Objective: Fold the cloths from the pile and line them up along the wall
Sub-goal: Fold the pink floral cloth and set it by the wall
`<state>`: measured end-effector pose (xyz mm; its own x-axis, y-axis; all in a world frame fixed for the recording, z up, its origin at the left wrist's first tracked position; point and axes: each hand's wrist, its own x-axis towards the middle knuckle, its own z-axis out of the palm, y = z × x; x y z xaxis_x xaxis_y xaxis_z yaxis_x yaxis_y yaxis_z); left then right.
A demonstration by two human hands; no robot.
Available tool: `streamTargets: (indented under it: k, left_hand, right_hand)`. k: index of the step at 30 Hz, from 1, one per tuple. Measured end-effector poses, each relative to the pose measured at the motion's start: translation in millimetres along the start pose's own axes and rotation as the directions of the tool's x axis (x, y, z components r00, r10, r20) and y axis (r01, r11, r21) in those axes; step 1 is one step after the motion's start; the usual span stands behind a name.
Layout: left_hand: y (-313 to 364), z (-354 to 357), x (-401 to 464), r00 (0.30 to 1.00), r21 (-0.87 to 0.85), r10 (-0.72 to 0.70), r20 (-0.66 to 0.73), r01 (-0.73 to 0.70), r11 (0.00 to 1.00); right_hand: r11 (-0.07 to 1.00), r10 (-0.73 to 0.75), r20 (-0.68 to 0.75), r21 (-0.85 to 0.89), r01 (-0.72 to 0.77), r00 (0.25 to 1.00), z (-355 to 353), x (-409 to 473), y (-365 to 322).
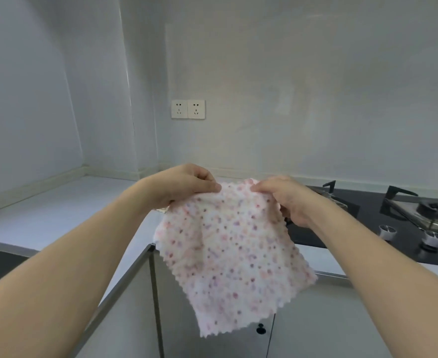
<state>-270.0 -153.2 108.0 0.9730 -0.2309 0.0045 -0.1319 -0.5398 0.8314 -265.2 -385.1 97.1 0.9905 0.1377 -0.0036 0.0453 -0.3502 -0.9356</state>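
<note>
A white cloth with pink and purple dots (pixel 228 257) hangs in the air over the inner corner of the counter, unfolded and slanting down to the right. My left hand (pixel 186 186) pinches its upper left edge. My right hand (pixel 285 200) pinches the upper right edge, close beside the left. The cloth's scalloped lower edge dangles in front of the cabinet doors. No pile of cloths shows in this view.
A pale L-shaped counter (pixel 65 208) runs along the left and back walls. A black gas hob (pixel 362 215) with a burner grate and knobs sits at right. A double socket (pixel 188 109) is on the back wall. Cabinet doors (pixel 316 326) lie below.
</note>
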Motion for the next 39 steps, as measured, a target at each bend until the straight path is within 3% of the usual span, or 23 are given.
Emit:
streamTargets:
  k: [6, 11, 17, 22, 25, 27, 32, 39]
  left_hand:
    - [-45.3, -21.0, 41.9, 0.991, 0.023, -0.100, 0.094, 0.098, 0.995]
    - [-98.0, -35.2, 109.1, 0.990, 0.276, -0.112, -0.085, 0.132, 0.952]
    - [-156.0, -35.4, 183.1, 0.949, 0.458, 0.025, -0.313, 0.128, 0.880]
    - [-165.5, -30.8, 186.7, 0.884, 0.578, 0.260, -0.389, 0.014, 0.816]
    - [-163.1, -24.4, 160.4, 0.789, 0.680, 0.491, -0.370, -0.130, 0.721]
    - [-164.5, -14.7, 136.6, 0.764, 0.727, 0.570, -0.302, -0.203, 0.656]
    - [-182.8, 20.6, 77.6, 0.796, 0.719, 0.588, -0.144, -0.325, 0.615]
    - [-195.1, 43.5, 61.9, 0.834, 0.684, 0.549, -0.051, -0.371, 0.628]
  right_hand:
    - [0.999, -0.003, -0.028, 0.033, 0.004, 1.000, 8.7, 69.2, 32.9]
    - [0.998, -0.035, -0.151, -0.061, 0.026, 0.988, 33.6, 153.5, 64.8]
    - [0.998, -0.061, -0.245, -0.048, 0.051, 0.968, 62.8, 235.9, 95.7]
    - [0.982, -0.184, -0.195, -0.069, 0.173, 0.964, 66.4, 251.4, 103.3]
    - [0.968, -0.245, -0.212, -0.109, 0.226, 0.946, 60.7, 230.0, 101.4]
    - [0.944, -0.291, -0.191, -0.215, 0.249, 0.937, 56.8, 207.6, 104.9]
    - [0.843, -0.273, -0.075, -0.499, 0.201, 0.959, 61.3, 151.2, 133.6]
    - [0.823, -0.222, -0.093, -0.552, 0.135, 0.971, 67.7, 124.1, 154.4]
